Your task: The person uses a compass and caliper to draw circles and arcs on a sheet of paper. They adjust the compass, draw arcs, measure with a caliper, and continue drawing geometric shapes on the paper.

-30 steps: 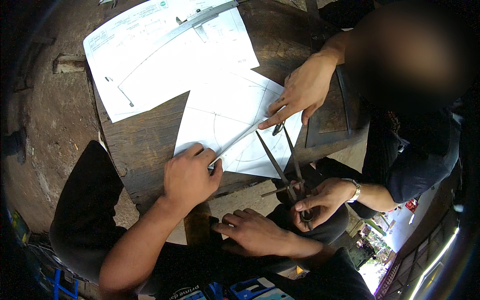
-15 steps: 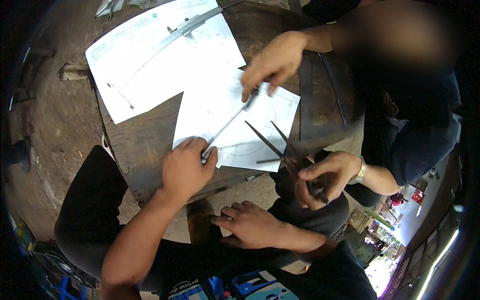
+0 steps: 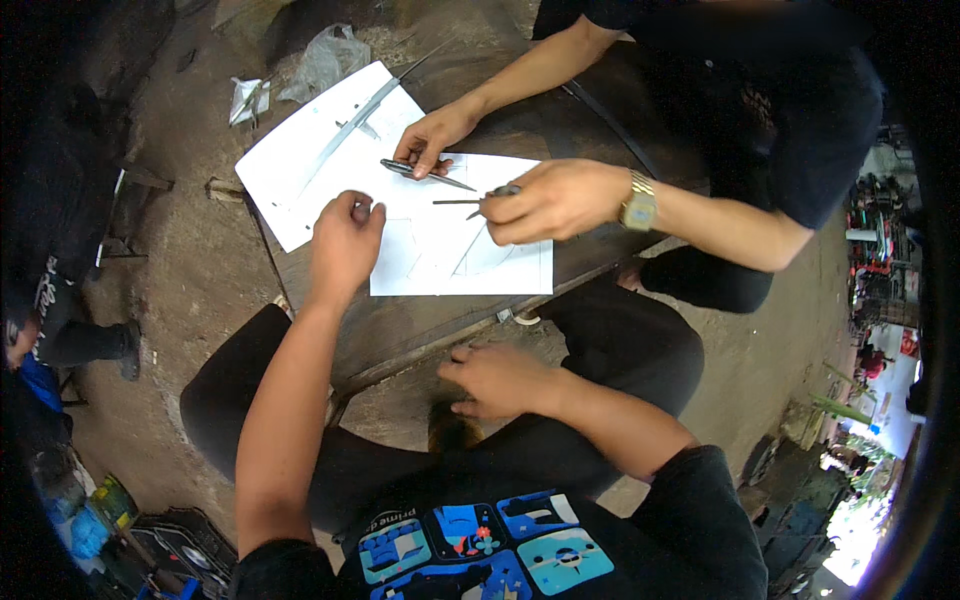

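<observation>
Beside the near-left part of a white drawing sheet (image 3: 460, 275), my left hand (image 3: 348, 240) has its fingers loosely bent and the thumb apart, with nothing visible in it. My right hand (image 3: 500, 378) hovers low over my lap, fingers apart and holding nothing. Across the sheet, a co-worker's far hand (image 3: 428, 145) grips a slim pointed metal tool (image 3: 440, 178). The co-worker's other hand (image 3: 545, 205), with a watch on the wrist, holds dividers with thin metal legs (image 3: 457, 203) over the sheet. Pencil-like lines show on the paper.
A second drawing sheet (image 3: 290, 215) lies to the left, with a metal caliper (image 3: 352, 122) on it. Both sheets rest on a dark wooden table (image 3: 390, 330). Clear plastic bags (image 3: 325, 65) lie beyond. The co-worker's knee (image 3: 710, 282) is at the right.
My left hand has come off the sheet's near corner and the thin metal rod. The co-worker's watch hand has brought the dividers up over the paper. The head view has shifted.
</observation>
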### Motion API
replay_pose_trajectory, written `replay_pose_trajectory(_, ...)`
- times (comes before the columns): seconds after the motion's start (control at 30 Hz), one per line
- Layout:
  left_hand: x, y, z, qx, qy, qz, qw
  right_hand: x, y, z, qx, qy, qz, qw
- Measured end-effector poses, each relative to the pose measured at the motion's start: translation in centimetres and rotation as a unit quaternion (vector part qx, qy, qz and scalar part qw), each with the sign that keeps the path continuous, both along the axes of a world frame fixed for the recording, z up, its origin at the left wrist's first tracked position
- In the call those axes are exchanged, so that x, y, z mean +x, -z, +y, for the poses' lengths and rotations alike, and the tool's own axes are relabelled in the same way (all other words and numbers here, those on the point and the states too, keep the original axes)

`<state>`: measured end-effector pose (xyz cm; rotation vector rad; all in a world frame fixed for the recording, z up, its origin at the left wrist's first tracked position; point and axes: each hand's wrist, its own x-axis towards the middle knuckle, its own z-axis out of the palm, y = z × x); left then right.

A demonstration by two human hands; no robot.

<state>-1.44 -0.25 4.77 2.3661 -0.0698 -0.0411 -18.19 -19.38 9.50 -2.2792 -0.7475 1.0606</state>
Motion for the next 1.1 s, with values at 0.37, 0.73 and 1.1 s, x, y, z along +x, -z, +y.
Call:
replay_pose_trajectory(0.37, 2.5, 0.5, -4.5, -0.288, -0.167, 0.154, 0.930, -0.2, 0.7, -1.0, 0.000, 0.053, -0.072, 0.996)
replay_pose_trajectory(0.73, -2.9, -8.5, 0.5, -0.103, -0.080, -0.115, 0.985, 0.7, -2.2, -2.9, 0.078, 0.304, -0.152, 0.937)
replay_pose_trajectory(1.1, -13.3, -10.4, 0.4, -0.130, 0.276, 0.020, 0.952, -0.6, -1.3, 1.7, 0.115, 0.285, -0.217, 0.926)
